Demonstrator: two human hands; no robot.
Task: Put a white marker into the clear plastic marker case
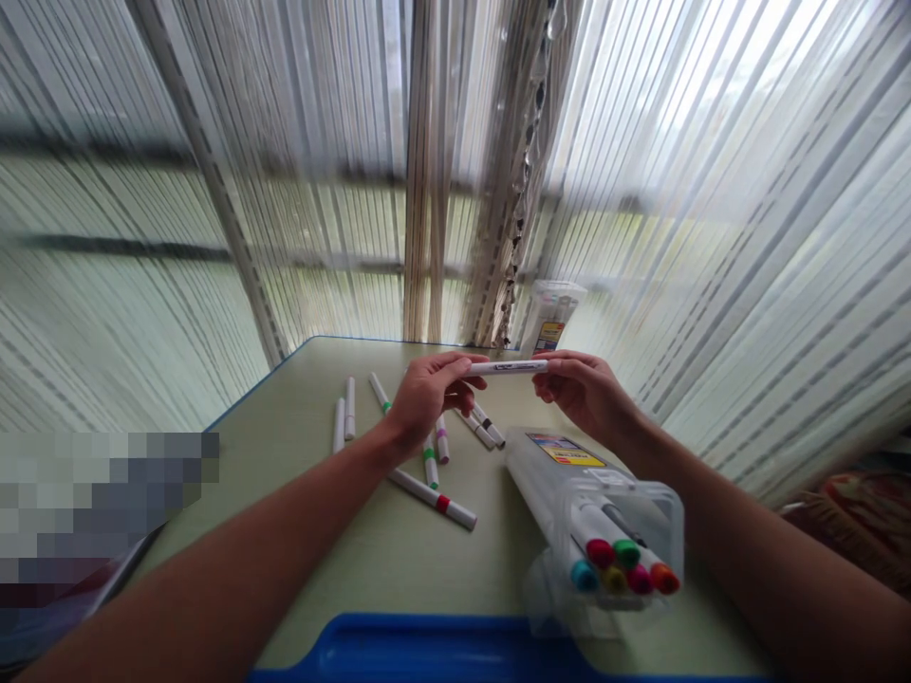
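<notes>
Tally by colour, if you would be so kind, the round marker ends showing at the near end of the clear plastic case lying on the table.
Red round marker end: 1
Green round marker end: 1
Light-blue round marker end: 1
Yellow round marker end: 1
Pink round marker end: 1
Orange round marker end: 1
Total: 6

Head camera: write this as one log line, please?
left hand: holds white marker; right hand: holds its other end; clear case: colour-ended markers inside; loose markers: on table
</notes>
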